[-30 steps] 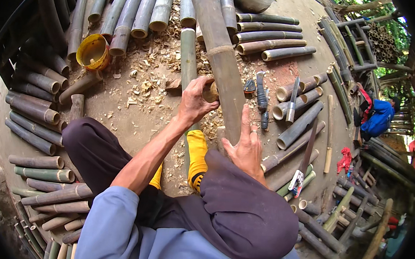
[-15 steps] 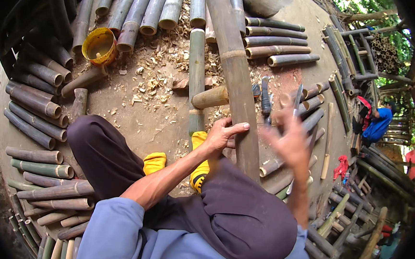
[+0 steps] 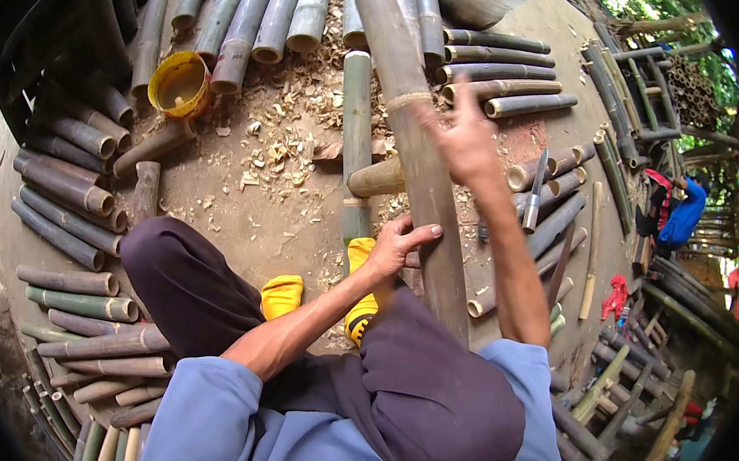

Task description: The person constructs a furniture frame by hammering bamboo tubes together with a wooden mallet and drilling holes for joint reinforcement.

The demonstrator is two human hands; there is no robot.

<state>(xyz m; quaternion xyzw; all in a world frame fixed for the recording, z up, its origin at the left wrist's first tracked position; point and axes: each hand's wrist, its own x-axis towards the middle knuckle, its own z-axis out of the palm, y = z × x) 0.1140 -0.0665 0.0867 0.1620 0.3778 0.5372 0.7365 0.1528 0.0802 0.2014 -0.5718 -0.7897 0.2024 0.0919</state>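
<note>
A thick brown-grey bamboo pole (image 3: 422,157) slants from the top of the view down to my right thigh. My left hand (image 3: 398,250) grips its near part, with the thumb laid across the top. Farther up, my right hand (image 3: 465,143) is blurred at the pole's right side, fingers apart and nothing visible in them; whether it touches the pole I cannot tell. Under the pole, a short bamboo stub (image 3: 376,178) sticks out across a greenish bamboo length (image 3: 357,127). A knife (image 3: 535,195) rests among cut bamboo pieces beyond my right forearm.
Cut bamboo tubes (image 3: 89,194) lie in rows on the left, with more tubes (image 3: 504,81) at the back right. Pale shavings (image 3: 281,143) litter the ground. A yellow bucket (image 3: 180,85) stands at the far left. Another person in blue (image 3: 682,214) is off to the right.
My right hand has swung up and left, from beside the knife to the upper part of the pole. A dark-handled tool on the ground is now mostly behind my right arm. My left hand keeps its grip.
</note>
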